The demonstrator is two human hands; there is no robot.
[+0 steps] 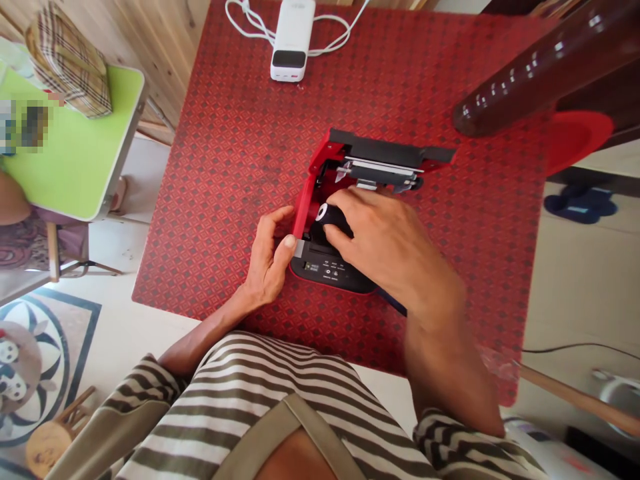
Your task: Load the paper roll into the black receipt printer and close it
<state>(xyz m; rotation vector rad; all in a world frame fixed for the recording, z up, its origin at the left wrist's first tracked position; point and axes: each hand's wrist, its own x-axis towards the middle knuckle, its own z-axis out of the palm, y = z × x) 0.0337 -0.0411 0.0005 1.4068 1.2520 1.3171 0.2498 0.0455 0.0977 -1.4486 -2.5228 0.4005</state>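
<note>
A compact red-and-black printer [325,270] lies on the mat with its black-and-red lid [385,150] swung open, showing a metal mechanism inside. My right hand [385,243] is over the open compartment, its fingers wrapped around a black roll with a white end [325,217]. Much of the roll is hidden by those fingers. My left hand [267,260] grips the printer's left side, with the fingertips against the red wall. Its thumb rests at a pale strip [299,249] at the front left corner.
The printer rests on a red patterned mat [200,200]. Beyond it lies a white power bank [293,40] with a white cable. A green table [75,153] holds a plaid bag [67,67] at left. A dark brown glossy post [530,73] crosses the upper right.
</note>
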